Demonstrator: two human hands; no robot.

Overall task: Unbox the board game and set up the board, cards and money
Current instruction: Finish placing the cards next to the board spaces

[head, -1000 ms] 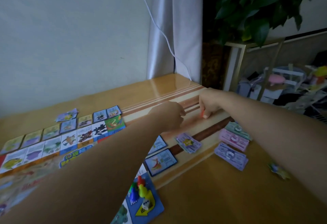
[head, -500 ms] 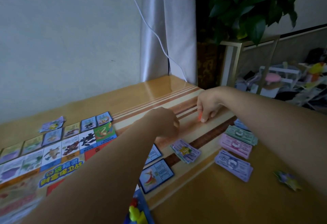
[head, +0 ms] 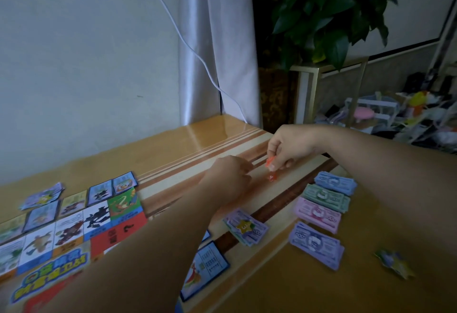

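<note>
I see right hand [head: 289,146] pinching small orange piece [head: 270,163] | left hand [head: 228,174] curled beside it, contents unclear | banknote stacks [head: 321,204] nearer me than right hand | game board [head: 74,228] left of left hand

pale wall [head: 86,53], grey curtain [head: 212,40] — leafy plant [head: 321,11] beside.

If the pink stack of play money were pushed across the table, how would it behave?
The pink stack looks like loose thin notes with uneven edges, so it would probably fan out rather than slide whole. The table looks glossy, so bottom notes likely slip easily. Lifted, it should be light and floppy.
</note>
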